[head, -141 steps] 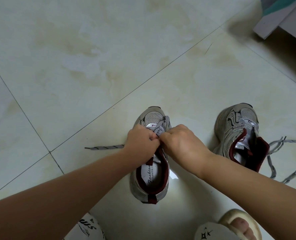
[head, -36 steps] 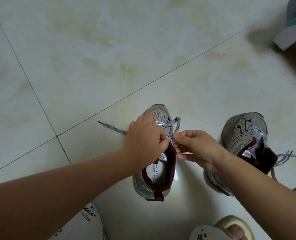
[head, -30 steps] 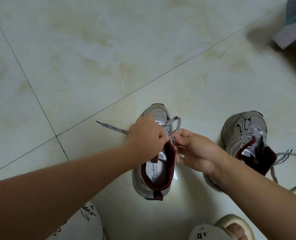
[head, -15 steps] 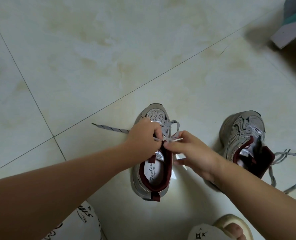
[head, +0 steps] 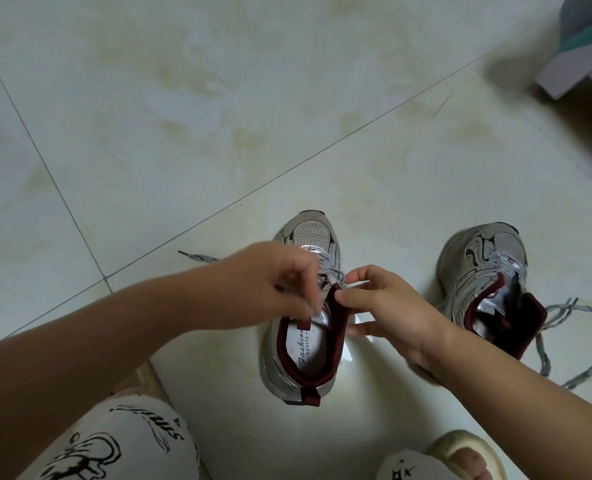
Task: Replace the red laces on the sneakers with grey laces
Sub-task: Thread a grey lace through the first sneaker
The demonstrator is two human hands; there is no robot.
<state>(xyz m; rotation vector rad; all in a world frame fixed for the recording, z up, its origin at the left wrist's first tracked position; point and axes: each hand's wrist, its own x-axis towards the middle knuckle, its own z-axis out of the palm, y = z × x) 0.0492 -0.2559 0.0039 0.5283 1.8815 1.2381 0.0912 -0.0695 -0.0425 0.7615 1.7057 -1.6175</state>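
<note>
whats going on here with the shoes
A person crouched on the tiled floor is threading a grey lace into the left sneaker. Both hands work at its upper eyelets: the left hand is blurred in motion, and the right hand pinches at the collar edge. One lace end trails on the floor. The right sneaker stands apart, its grey lace lying loose beside it.
</note>
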